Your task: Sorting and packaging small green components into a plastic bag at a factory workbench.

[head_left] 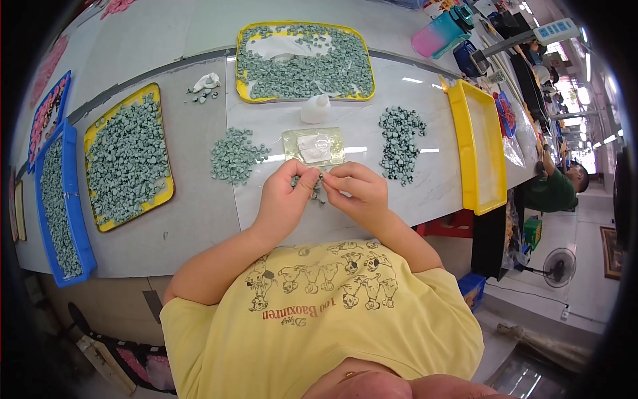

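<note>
My left hand (287, 194) and my right hand (360, 193) meet close in front of my chest. Thumb and fingers of both are pinched around a small grey-green piece (320, 177), mostly hidden by the fingertips. A few similar pieces show just below it on the table. Just beyond my fingers lies a shiny, yellowish flat pad (290, 141) with a white crumpled sheet (312, 147) on it. Behind the pad stands a small white bottle (315, 110). One loose pile of pale green pieces (238, 157) is on the left, and a darker pile (401, 143) on the right.
A yellow tray (306, 99) full of green pieces sits at the back; another yellow tray (170, 183) and a blue bin (85, 256) are at left. An upright yellow tray (469, 147) edges the right side. Far right are a pink-teal bottle (444, 32) and another person (555, 189).
</note>
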### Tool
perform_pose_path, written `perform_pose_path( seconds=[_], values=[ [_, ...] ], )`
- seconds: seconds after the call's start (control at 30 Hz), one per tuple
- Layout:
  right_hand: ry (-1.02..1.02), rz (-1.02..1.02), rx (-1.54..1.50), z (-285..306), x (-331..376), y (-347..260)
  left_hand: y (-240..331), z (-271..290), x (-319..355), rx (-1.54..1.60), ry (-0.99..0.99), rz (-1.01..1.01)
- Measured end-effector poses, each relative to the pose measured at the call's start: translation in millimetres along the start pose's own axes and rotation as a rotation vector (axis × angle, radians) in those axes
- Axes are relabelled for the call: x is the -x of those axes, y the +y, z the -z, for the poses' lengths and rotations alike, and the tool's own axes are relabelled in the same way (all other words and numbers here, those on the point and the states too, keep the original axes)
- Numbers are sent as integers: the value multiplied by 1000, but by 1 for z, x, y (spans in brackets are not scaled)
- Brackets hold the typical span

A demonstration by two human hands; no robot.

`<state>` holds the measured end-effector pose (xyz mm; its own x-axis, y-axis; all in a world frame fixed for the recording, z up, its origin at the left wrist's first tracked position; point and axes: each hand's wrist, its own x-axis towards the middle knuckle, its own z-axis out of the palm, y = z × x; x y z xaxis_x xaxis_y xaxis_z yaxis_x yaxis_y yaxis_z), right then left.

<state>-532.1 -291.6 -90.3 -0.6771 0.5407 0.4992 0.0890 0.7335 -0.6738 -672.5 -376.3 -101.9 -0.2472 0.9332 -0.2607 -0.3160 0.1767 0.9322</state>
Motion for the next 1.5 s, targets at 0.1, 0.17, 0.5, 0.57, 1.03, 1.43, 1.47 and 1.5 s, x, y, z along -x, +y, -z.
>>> perform_pose_path(
  seconds=[0.1, 0.17, 0.5, 0.57, 1.03, 1.43, 1.47, 1.5],
  values=[
    [-13, 89, 61, 1, 3, 6, -2, -2, -1, -25, 7, 47],
    [-92, -14, 5, 11, 2, 4, 0, -5, -2, -63, 1, 73],
    [-141, -349, 613, 78, -10, 63, 11, -14, -5, 108, -30, 351],
    [-164, -361, 729, 84, -10, 77, 13, -13, -6, 221, -61, 371],
    [-123, -423, 576, 102, -9, 72, 25, -43, -12, 408, -193, 362],
    [-236, -176, 95, 70, -17, -12, 31, -36, -4, 422, -182, 350],
    [-211, -138, 155, 65, -16, -15, 32, -34, -3, 445, -175, 365],
    [-184, -100, 214, 60, -17, -18, 33, -31, -1, 467, -169, 380]
  ],
)
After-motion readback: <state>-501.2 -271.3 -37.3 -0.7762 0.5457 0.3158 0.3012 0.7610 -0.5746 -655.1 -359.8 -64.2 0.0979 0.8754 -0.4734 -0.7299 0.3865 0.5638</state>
